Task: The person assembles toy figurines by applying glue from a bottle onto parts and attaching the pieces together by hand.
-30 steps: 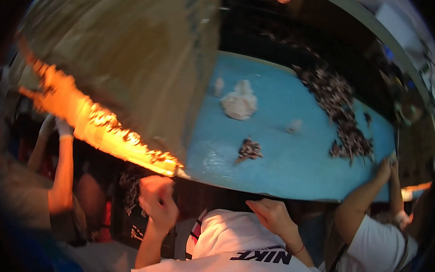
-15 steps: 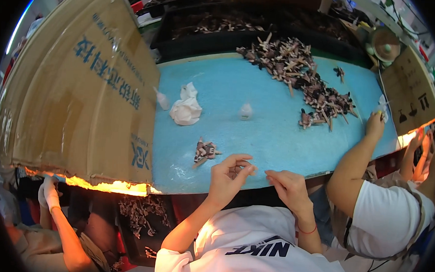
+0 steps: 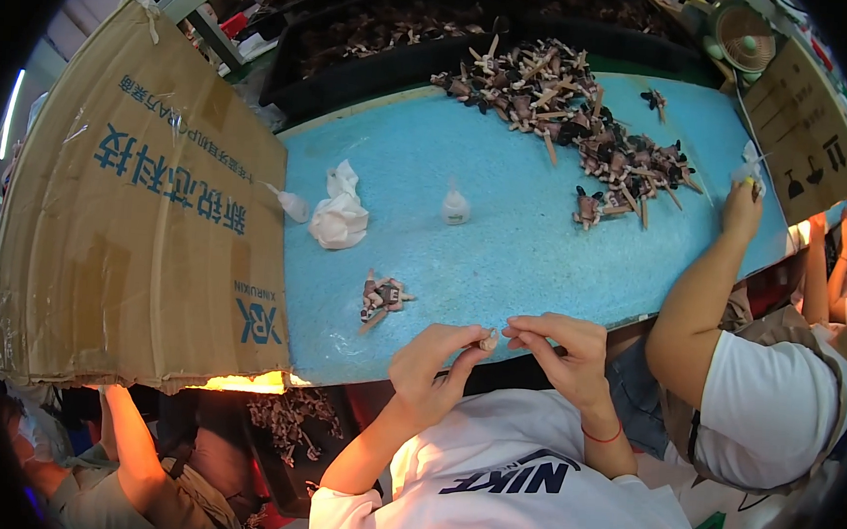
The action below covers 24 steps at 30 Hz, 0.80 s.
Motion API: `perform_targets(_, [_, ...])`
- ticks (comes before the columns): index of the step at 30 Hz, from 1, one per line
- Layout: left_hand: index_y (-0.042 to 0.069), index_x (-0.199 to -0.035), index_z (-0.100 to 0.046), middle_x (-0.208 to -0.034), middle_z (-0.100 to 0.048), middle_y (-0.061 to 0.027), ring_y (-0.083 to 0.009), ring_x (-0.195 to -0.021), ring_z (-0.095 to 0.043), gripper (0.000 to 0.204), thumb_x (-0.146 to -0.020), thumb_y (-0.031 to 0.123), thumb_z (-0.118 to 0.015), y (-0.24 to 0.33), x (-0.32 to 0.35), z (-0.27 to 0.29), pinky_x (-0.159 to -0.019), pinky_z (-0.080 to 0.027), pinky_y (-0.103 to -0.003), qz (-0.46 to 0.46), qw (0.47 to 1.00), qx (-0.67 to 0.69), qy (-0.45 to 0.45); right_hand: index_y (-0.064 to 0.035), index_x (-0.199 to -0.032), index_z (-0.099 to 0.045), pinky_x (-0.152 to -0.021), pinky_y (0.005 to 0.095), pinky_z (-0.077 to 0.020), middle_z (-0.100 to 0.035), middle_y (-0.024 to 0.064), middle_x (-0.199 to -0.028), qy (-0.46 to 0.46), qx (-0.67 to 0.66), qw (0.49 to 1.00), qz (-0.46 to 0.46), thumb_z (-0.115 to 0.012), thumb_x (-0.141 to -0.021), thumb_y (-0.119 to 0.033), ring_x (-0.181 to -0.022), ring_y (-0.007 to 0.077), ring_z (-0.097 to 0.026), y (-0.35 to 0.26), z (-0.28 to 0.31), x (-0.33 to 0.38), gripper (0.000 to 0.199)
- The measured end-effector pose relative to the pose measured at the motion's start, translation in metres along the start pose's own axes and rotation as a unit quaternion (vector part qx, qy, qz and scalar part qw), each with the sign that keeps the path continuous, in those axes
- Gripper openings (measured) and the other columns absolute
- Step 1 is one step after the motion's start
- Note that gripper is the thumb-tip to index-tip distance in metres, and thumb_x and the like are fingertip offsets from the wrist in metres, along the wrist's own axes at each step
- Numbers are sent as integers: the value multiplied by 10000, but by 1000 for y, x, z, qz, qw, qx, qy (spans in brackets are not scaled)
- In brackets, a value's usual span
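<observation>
Just over the table's near edge, my left hand point(image 3: 429, 367) pinches a small pale piece point(image 3: 488, 339) between thumb and finger. My right hand point(image 3: 569, 359) faces it with fingertips pressed together, close to that piece; anything in them is too small to make out. Beyond my left hand, a small cluster of brown and pink figure-like parts point(image 3: 383, 299) lies on the blue tabletop point(image 3: 501, 269). A small white squeeze bottle point(image 3: 455, 206) stands farther off. Crumpled white tissue point(image 3: 340, 223) and another small bottle point(image 3: 292, 205), lying tilted, are to the left.
A large cardboard box point(image 3: 145, 218) walls off the left side. At the back, a big heap of similar parts point(image 3: 550, 98) stretches rightward, before black trays point(image 3: 357, 76). A co-worker's arm point(image 3: 704, 282) reaches onto the table at right, near another cardboard sheet point(image 3: 810, 133) and a small fan point(image 3: 745, 39).
My hands have come closer together, and the pale piece now shows at my left fingertips. The view has shifted slightly, so the table appears moved left.
</observation>
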<state>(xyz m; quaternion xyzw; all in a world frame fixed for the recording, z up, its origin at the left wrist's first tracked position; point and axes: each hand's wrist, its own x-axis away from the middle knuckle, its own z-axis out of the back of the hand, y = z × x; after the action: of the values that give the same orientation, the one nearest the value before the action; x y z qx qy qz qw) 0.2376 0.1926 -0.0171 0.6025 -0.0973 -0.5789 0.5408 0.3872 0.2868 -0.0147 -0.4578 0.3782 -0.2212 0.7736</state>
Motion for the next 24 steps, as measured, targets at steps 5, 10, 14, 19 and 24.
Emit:
perform_targets(5, [-3, -890, -608, -819, -627, -123, -245, -680, -621, 191, -713, -68, -636, -10, -6, -8, -566, -477, -275, 61, 997, -49, -27, 30, -918, -636, -566, 236, -491, -663, 114, -781, 16, 37, 999, -21, -568, -787, 41, -656, 162, -650, 9, 2, -1, 148])
perform_targets(10, [11, -852, -605, -781, -587, -132, -307, -708, -580, 108, -752, -11, -571, -32, -5, -7, -594, -459, -381, 102, 958, -233, -133, 26, -923, -634, -559, 244, -485, -654, 122, -756, 60, 166, 984, -11, -574, -797, 8, -638, 175, -642, 30, 16, -15, 141])
perform_targets(14, [28, -851, -608, -839, -576, -110, -296, -744, -580, 112, -749, 8, -566, -39, -6, -11, -607, -459, -396, 105, 943, -292, -122, 16, -931, -632, -556, 249, -484, -647, 128, -751, 89, 233, 968, -15, -576, -805, -21, -635, 181, -637, 48, 27, -25, 142])
perform_targets(19, [33, -859, -610, -855, -574, -93, -268, -699, -584, 135, -731, -5, -585, -25, -2, -2, -569, -468, -363, 70, 961, -255, -82, 4, -901, -635, -556, 284, -480, -639, 141, -777, 107, 234, 966, -33, -592, -788, -19, -645, 223, -624, 51, 35, -32, 123])
perform_targets(24, [21, -858, -620, -823, -582, -97, -238, -647, -582, 154, -723, -47, -589, -17, -6, 34, -526, -466, -311, 37, 974, -222, 19, 8, -929, -631, -547, 258, -480, -642, 119, -761, 93, 255, 963, -9, -582, -792, 1, -645, 184, -628, 49, 32, -38, 147])
